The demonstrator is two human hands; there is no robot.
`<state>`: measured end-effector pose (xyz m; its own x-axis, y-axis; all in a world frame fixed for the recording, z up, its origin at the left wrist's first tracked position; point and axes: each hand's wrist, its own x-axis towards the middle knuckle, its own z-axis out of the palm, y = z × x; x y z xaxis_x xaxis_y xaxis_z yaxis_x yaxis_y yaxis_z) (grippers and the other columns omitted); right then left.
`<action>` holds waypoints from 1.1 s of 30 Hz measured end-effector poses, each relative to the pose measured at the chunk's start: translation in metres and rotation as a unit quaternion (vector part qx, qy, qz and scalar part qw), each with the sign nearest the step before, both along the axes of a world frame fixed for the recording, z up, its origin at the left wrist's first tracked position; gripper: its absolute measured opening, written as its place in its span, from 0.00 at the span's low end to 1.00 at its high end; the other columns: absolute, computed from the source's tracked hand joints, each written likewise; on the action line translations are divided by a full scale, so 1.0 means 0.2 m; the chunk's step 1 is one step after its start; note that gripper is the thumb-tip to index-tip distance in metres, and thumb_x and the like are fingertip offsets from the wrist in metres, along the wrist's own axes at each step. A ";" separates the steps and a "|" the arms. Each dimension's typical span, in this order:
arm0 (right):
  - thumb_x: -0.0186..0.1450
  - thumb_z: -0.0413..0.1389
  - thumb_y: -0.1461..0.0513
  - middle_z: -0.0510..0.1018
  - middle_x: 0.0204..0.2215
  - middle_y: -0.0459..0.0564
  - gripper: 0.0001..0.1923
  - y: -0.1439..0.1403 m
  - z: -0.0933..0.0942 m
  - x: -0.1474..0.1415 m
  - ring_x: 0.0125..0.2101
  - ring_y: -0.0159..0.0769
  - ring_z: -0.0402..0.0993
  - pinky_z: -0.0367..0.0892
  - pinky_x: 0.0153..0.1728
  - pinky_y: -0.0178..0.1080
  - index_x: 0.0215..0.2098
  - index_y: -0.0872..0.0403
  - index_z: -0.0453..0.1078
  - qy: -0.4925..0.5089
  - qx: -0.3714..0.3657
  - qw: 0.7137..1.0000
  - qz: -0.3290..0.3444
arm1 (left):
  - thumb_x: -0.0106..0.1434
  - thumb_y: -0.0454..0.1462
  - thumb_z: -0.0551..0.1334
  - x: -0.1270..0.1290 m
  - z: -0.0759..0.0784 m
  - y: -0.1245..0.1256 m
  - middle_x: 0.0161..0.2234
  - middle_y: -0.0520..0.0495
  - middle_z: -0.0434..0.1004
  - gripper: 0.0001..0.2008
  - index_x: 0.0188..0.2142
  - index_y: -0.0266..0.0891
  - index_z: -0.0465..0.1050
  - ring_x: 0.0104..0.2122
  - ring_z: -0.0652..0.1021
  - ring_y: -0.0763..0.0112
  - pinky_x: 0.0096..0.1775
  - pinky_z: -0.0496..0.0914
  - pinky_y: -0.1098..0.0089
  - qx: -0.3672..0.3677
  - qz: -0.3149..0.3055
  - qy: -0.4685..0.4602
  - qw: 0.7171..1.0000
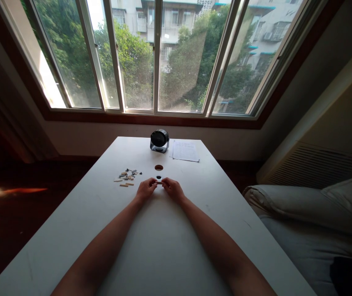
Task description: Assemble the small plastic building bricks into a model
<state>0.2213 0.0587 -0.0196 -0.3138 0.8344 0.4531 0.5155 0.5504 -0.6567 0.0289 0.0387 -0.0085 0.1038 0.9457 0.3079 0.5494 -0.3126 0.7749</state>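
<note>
Two bare forearms stretch across a long white rectangular table set beneath a wide four-pane window, the left hand and the right hand meeting near the table's middle. The fingertips of both hands close together on a tiny dark piece, pinched between them just above the tabletop; it is too small to make out its shape. Just beyond the fingers a small black round piece lies on the table, and a little farther on sits a reddish-brown disc, apart from it. To the left of the left hand, near but not touching it, a loose scatter of small tan and dark building pieces spreads over the surface. At the far end of the table a small black round desk fan stands on its base, with a printed white sheet of paper lying flat just to its right. Beside the table's right edge a pale cushioned sofa fills the corner, and green trees and apartment blocks show through the glass.
</note>
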 end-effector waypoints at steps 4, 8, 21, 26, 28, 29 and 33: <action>0.66 0.52 0.60 0.77 0.29 0.44 0.13 0.01 -0.02 0.00 0.27 0.32 0.69 0.66 0.34 0.34 0.48 0.48 0.71 0.014 -0.001 1.000 0.010 | 0.64 0.43 0.55 0.01 0.01 0.00 0.31 0.50 0.79 0.13 0.38 0.41 0.76 0.30 0.75 0.71 0.35 0.65 0.72 -0.012 0.004 0.012 1.000; 0.65 0.54 0.61 0.77 0.35 0.46 0.15 0.01 -0.03 -0.01 0.30 0.32 0.71 0.68 0.35 0.35 0.51 0.47 0.69 0.030 0.009 0.999 0.031 | 0.65 0.43 0.53 0.01 0.04 -0.02 0.30 0.50 0.79 0.14 0.36 0.40 0.76 0.29 0.74 0.72 0.34 0.64 0.72 -0.019 0.005 0.023 1.000; 0.70 0.49 0.60 0.78 0.40 0.49 0.12 0.00 0.01 0.00 0.38 0.35 0.73 0.66 0.41 0.36 0.46 0.49 0.72 0.008 0.041 0.999 0.014 | 0.68 0.48 0.49 0.04 0.04 -0.02 0.27 0.50 0.76 0.21 0.30 0.40 0.74 0.28 0.72 0.71 0.32 0.58 0.72 -0.028 0.050 0.124 0.991; 0.70 0.49 0.60 0.78 0.36 0.47 0.11 0.00 0.01 0.00 0.34 0.34 0.72 0.64 0.37 0.34 0.43 0.50 0.73 -0.006 0.033 0.999 -0.011 | 0.69 0.49 0.45 0.04 0.03 -0.03 0.26 0.49 0.76 0.25 0.29 0.41 0.73 0.28 0.72 0.70 0.32 0.58 0.71 -0.024 0.053 0.127 0.990; 0.69 0.50 0.60 0.77 0.34 0.47 0.09 0.01 0.01 0.00 0.32 0.34 0.71 0.64 0.36 0.34 0.40 0.51 0.73 -0.017 0.036 0.999 -0.034 | 0.70 0.48 0.43 0.04 0.04 -0.04 0.27 0.50 0.76 0.25 0.29 0.41 0.73 0.29 0.73 0.69 0.32 0.58 0.71 -0.027 0.059 0.125 0.990; 0.69 0.50 0.60 0.76 0.34 0.48 0.09 0.01 0.01 0.00 0.32 0.34 0.70 0.63 0.36 0.34 0.39 0.51 0.72 -0.020 0.041 0.998 -0.054 | 0.70 0.48 0.43 0.04 0.04 -0.04 0.28 0.49 0.76 0.25 0.29 0.41 0.73 0.30 0.73 0.69 0.33 0.58 0.71 -0.027 0.063 0.124 0.990; 0.69 0.48 0.60 0.75 0.34 0.49 0.10 0.06 0.00 0.05 0.35 0.35 0.69 0.62 0.38 0.35 0.36 0.53 0.71 -0.028 0.046 0.987 -0.149 | 0.68 0.46 0.49 0.04 0.04 -0.04 0.30 0.50 0.76 0.18 0.32 0.41 0.72 0.30 0.72 0.70 0.31 0.57 0.72 -0.031 0.073 0.140 0.987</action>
